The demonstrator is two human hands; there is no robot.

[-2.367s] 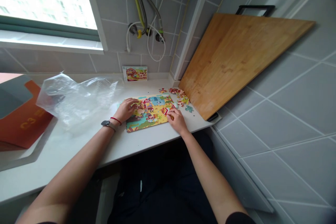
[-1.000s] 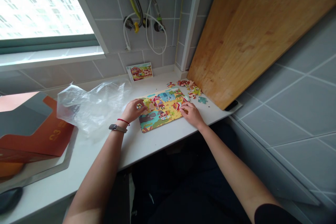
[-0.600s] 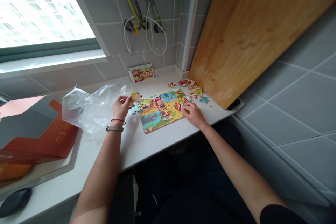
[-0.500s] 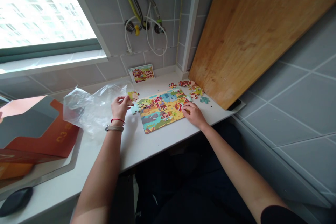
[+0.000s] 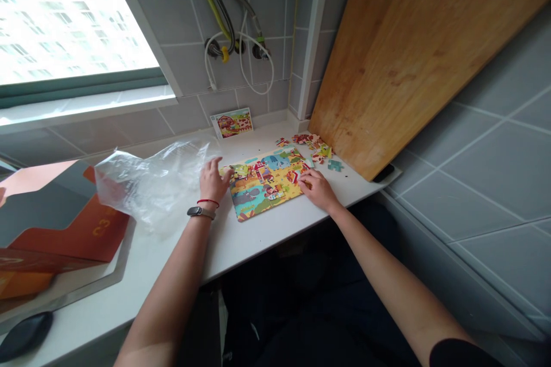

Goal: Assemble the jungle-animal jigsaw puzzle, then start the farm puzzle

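A colourful farm-scene jigsaw board (image 5: 282,186) lies on the white counter with loose pieces on top of it. My left hand (image 5: 214,181) is at its left edge, fingers apart, thumb by a puzzle piece (image 5: 225,171) partly hidden under it. At the right edge, my right hand (image 5: 317,189) has its fingers pinched on a small puzzle piece (image 5: 306,165), mostly covered by the fingertips. Red-and-white pieces (image 5: 293,175) lie on the board beside those fingers. Yellow-green pieces (image 5: 242,171) sit at the board's upper left.
Several loose pieces (image 5: 316,146) are heaped behind the board at right. A picture card (image 5: 233,124) leans on the wall. Clear plastic wrap (image 5: 157,183) and an orange box (image 5: 73,235) are at left. A wooden board (image 5: 413,51) leans at right.
My left hand has moved right and slightly down to the board's edge and let go of the yellow-green piece it held. My right hand stays in place.
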